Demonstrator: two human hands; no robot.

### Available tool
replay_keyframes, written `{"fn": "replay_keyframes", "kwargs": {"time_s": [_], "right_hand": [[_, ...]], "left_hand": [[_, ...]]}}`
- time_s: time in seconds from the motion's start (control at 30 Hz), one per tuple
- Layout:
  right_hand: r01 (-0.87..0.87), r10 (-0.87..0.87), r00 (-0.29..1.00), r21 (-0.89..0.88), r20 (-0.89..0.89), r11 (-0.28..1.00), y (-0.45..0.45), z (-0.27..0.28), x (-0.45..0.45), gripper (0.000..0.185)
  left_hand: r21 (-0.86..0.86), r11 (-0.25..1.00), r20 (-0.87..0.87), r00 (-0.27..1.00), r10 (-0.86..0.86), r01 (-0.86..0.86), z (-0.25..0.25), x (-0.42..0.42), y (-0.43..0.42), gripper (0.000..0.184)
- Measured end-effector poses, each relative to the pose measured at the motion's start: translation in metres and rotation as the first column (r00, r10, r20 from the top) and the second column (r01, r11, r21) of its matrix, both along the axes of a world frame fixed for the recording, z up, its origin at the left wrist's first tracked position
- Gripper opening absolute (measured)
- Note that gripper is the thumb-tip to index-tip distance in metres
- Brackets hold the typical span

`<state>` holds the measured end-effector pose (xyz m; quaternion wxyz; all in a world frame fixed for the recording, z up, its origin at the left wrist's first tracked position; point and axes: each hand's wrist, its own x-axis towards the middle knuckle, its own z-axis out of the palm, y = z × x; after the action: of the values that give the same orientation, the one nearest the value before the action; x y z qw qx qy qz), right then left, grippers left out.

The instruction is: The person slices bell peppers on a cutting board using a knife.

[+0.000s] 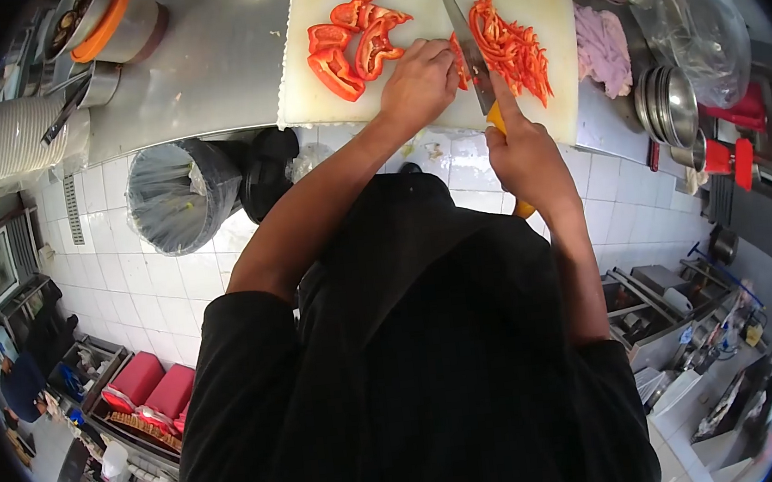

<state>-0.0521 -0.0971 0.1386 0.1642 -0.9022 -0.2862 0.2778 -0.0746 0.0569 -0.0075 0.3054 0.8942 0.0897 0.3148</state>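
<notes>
From where I stand, the fingers of the left hand (pixel 425 81) are bunched together and curled down at a red pepper piece (pixel 458 59) on the board; whether the tips pinch it, I can't tell. The fingers of the right hand (pixel 529 160) are wrapped around the yellow handle (pixel 496 120) of a knife (pixel 465 38), the forefinger stretched along the blade, which stands just beside that piece.

Right of the blade sits a loose heap of pepper strips (pixel 507 48), thin, bright red and glossy, some curling. Left of the left hand lie larger pepper chunks (pixel 333 71), shiny and cupped, a few showing paler ribs inside. All of it rests on a white cutting board (pixel 419 5), set on a steel counter (pixel 203 73). Metal bowls (pixel 668 107) are stacked off to the right; a lined bin (pixel 182 197) stands below, on the left.
</notes>
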Motion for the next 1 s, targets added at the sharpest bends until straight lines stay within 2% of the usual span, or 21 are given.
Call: {"fn": "replay_keyframes", "kwargs": {"time_s": [0.07, 0.17, 0.37, 0.5, 0.57, 0.67, 0.73, 0.8, 0.9, 1.0], "right_hand": [[-0.013, 0.013, 1.0, 0.016, 0.021, 1.0, 0.0, -0.006, -0.001, 0.068], [0.077, -0.077, 0.993, -0.007, -0.084, 0.997, 0.008, -0.002, -0.009, 0.069], [0.092, -0.091, 0.996, 0.017, -0.026, 0.996, 0.003, -0.023, -0.012, 0.068], [0.066, -0.063, 0.997, 0.062, -0.049, 0.996, -0.001, -0.03, -0.009, 0.068], [0.002, 0.001, 1.0, 0.109, -0.023, 0.994, -0.003, -0.045, -0.001, 0.067], [-0.12, 0.059, 0.978, 0.31, 0.201, 0.943, 0.009, -0.085, 0.024, 0.07], [-0.094, 0.023, 0.978, 0.344, 0.206, 0.934, 0.023, -0.109, 0.049, 0.069], [0.075, -0.054, 0.992, 0.194, -0.111, 0.978, 0.045, -0.077, 0.064, 0.069], [0.062, -0.046, 0.993, 0.146, -0.106, 0.987, 0.053, -0.068, 0.078, 0.068], [0.054, -0.042, 0.991, 0.097, -0.127, 0.994, 0.046, -0.036, 0.06, 0.069]], "left_hand": [[0.007, 1.0, -0.001, 1.0, -0.001, 0.001, 0.0, 0.0, 0.001, 0.011], [-0.02, 1.0, 0.021, 1.0, 0.0, 0.0, -0.001, 0.0, 0.0, 0.011], [-0.009, 1.0, 0.004, 1.0, 0.009, -0.009, 0.001, 0.0, -0.001, 0.013], [-0.01, 1.0, 0.006, 1.0, 0.011, -0.011, 0.001, 0.0, -0.002, 0.013], [-0.007, 1.0, 0.017, 1.0, 0.012, -0.012, -0.001, 0.001, -0.002, 0.013], [-0.008, 1.0, 0.011, 1.0, 0.012, -0.012, 0.001, 0.002, -0.001, 0.013], [-0.004, 1.0, -0.003, 1.0, 0.012, -0.012, -0.002, 0.001, -0.001, 0.013], [0.0, 1.0, -0.003, 1.0, 0.007, -0.007, -0.002, 0.003, -0.001, 0.013], [-0.006, 1.0, 0.005, 1.0, 0.006, -0.006, -0.002, 0.001, -0.001, 0.012], [-0.021, 1.0, 0.01, 1.0, -0.002, 0.002, -0.002, 0.0, 0.0, 0.012]]}}
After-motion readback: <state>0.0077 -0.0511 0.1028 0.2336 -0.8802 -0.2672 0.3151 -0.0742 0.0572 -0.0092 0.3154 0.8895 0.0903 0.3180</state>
